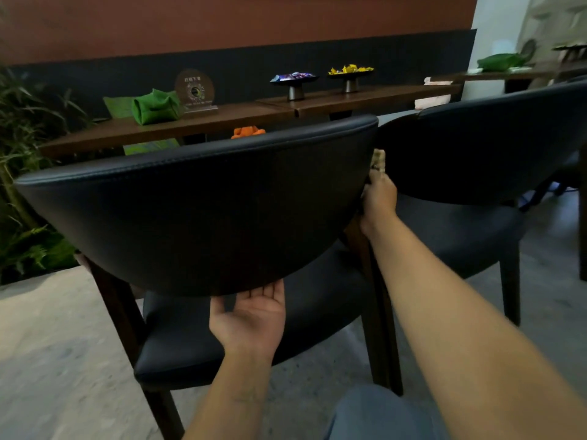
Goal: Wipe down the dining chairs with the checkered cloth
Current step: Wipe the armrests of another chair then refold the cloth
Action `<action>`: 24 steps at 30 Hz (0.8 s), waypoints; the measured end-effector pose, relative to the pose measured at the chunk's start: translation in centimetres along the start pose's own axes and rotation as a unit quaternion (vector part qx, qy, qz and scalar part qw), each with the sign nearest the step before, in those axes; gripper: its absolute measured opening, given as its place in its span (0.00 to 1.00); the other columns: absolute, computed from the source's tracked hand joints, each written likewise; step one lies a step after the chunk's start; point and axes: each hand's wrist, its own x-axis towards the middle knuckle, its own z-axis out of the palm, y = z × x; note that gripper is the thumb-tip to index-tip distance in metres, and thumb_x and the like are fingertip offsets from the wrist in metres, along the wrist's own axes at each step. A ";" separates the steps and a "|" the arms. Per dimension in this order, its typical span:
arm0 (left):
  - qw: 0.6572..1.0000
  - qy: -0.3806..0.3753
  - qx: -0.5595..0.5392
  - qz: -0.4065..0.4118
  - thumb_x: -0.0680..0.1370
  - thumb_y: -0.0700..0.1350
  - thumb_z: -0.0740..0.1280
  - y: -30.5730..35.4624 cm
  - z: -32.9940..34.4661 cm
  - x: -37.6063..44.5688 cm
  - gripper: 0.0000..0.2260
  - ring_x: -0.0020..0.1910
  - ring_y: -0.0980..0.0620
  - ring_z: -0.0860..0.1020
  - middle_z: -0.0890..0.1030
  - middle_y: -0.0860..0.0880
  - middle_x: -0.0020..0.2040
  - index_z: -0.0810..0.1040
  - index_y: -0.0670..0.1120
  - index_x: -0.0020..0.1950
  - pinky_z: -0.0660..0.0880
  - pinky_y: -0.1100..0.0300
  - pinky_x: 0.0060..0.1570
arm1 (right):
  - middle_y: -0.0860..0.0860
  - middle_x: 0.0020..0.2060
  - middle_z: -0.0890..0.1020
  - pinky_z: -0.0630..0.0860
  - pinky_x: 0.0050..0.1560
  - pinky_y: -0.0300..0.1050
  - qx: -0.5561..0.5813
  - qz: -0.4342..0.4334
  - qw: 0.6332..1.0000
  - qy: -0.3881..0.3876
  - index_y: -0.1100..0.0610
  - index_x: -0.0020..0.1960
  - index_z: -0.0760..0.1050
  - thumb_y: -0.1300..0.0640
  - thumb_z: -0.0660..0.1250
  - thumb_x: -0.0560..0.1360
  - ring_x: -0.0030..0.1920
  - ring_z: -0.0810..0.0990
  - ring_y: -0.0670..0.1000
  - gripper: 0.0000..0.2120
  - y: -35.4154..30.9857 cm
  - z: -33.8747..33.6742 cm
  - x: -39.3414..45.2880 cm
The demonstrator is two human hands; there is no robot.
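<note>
Close up, my two hands work the curved back of the near dining chair.

Lowest in the frame, my left hand lies palm up under the backrest's bottom edge, fingers relaxed and tucked behind the dark upholstery, gripping nothing. Further up at centre right, my right hand curls round the checkered cloth, which pokes up pale beside the backrest's right edge, in the gap before a second dark chair. Beyond both chairs runs a long wooden table: a green folded napkin and a round sign at upper left, two small pedestal dishes of wrapped sweets toward the upper middle.
</note>
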 end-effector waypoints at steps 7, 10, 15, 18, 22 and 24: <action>1.000 -0.004 0.009 -0.006 0.78 0.57 0.64 0.3 -0.1 0.0 0.24 0.59 0.37 0.81 0.81 0.39 0.61 0.77 0.42 0.66 0.75 0.43 0.61 | 0.53 0.47 0.80 0.74 0.56 0.49 0.085 0.016 0.992 0.096 0.60 0.59 0.77 0.66 0.53 0.76 0.48 0.78 0.52 0.18 4.4 0.7 -5.2; 0.999 0.001 0.048 -0.012 0.78 0.58 0.63 0.8 -0.6 0.5 0.24 0.60 0.38 0.80 0.81 0.39 0.62 0.77 0.43 0.67 0.72 0.41 0.64 | 0.50 0.53 0.82 0.75 0.55 0.40 0.117 0.002 0.987 0.110 0.55 0.64 0.76 0.68 0.51 0.75 0.52 0.80 0.48 0.24 5.6 1.8 -10.3; 0.993 0.008 0.118 -0.027 0.78 0.59 0.60 2.6 -1.6 0.4 0.24 0.61 0.41 0.80 0.81 0.42 0.63 0.78 0.45 0.66 0.75 0.43 0.58 | 0.50 0.61 0.78 0.73 0.64 0.52 0.113 0.049 0.982 0.145 0.49 0.72 0.67 0.63 0.51 0.79 0.60 0.78 0.51 0.23 6.4 5.0 -16.7; 0.984 0.069 0.152 -0.061 0.81 0.58 0.57 3.8 -2.2 1.1 0.23 0.56 0.49 0.83 0.80 0.40 0.63 0.77 0.44 0.66 0.77 0.53 0.57 | 0.52 0.68 0.71 0.74 0.63 0.54 0.071 0.087 0.985 0.130 0.47 0.75 0.58 0.63 0.54 0.79 0.64 0.75 0.52 0.26 6.3 6.8 -20.0; 0.980 0.090 0.160 -0.081 0.84 0.53 0.54 3.9 -2.5 1.7 0.22 0.44 0.67 0.81 0.80 0.45 0.62 0.73 0.41 0.71 0.74 0.71 0.47 | 0.47 0.58 0.77 0.77 0.31 0.30 0.143 0.129 0.979 0.066 0.39 0.71 0.63 0.63 0.56 0.79 0.44 0.82 0.38 0.26 7.2 6.2 -23.8; 0.980 0.058 0.178 -0.065 0.80 0.59 0.59 3.8 -2.3 0.9 0.25 0.57 0.49 0.83 0.81 0.43 0.62 0.76 0.43 0.67 0.74 0.51 0.58 | 0.41 0.60 0.76 0.77 0.38 0.29 0.118 0.039 0.988 0.094 0.40 0.71 0.64 0.61 0.56 0.80 0.52 0.80 0.37 0.24 6.0 4.1 -22.6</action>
